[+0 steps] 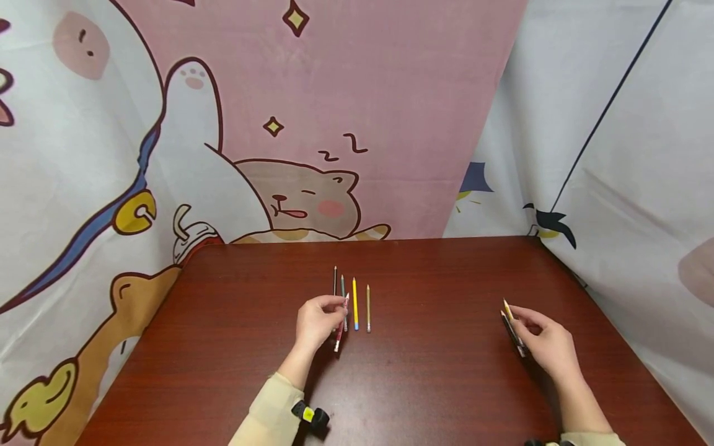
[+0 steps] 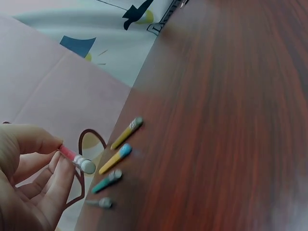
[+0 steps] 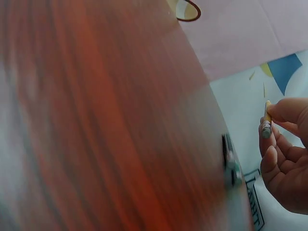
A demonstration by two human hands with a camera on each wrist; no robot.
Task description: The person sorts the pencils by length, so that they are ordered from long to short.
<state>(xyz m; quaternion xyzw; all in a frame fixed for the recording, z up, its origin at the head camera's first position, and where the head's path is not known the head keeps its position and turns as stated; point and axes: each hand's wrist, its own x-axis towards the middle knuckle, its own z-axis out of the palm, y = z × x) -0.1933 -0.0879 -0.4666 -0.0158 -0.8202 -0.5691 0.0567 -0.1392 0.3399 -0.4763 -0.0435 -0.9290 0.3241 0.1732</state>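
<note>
Remote view: I observe a curtained-off tabletop station, marked by a reddish-brown wood-grain table (image 1: 435, 384) and cartoon-printed cloth (image 1: 401, 105) behind and alongside. Wider room type: I cannot tell.

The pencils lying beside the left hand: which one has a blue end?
The yellow pencil, second from the right in the head view's row; the gold one, teal one and black one have greyish ends.
</note>
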